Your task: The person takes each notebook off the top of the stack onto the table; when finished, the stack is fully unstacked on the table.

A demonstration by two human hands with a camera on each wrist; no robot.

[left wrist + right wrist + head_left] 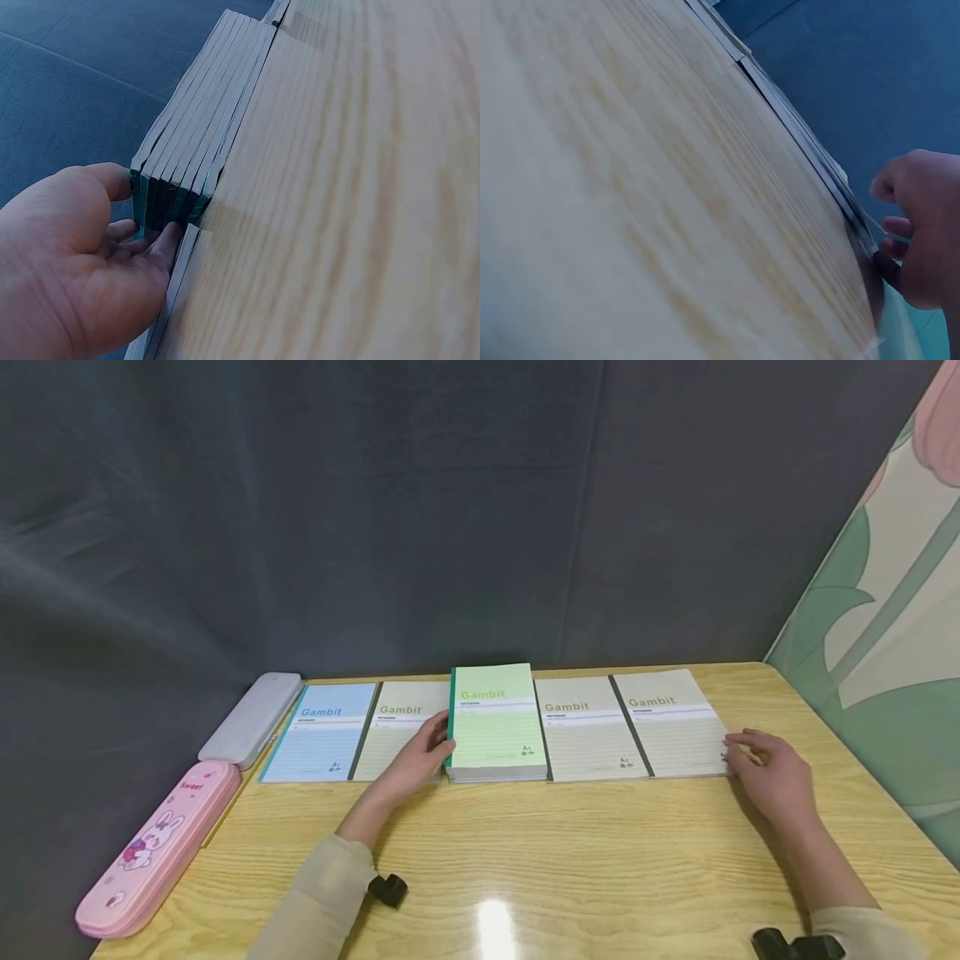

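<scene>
In the head view, my left hand (416,762) is at the left side of a thick stack of green notebooks (495,718). Its thumb and fingertips touch the stack's dark green spines (169,196), thumb higher and fingers lower in the left wrist view. The top cover reads "Gambit". Over on the right, my right hand (776,777) has loosely bent fingers beside the lower right corner of the rightmost beige notebook (671,727). Its fingertips meet that edge, and thumb and fingers are apart in the right wrist view.
Beige notebooks (592,735) lie left and right of the stack, with a blue notebook (322,739) at the row's left end. A pink pencil case (161,852) and a grey-white case (251,718) line the wooden table's left edge. A dark curtain (420,510) hangs behind.
</scene>
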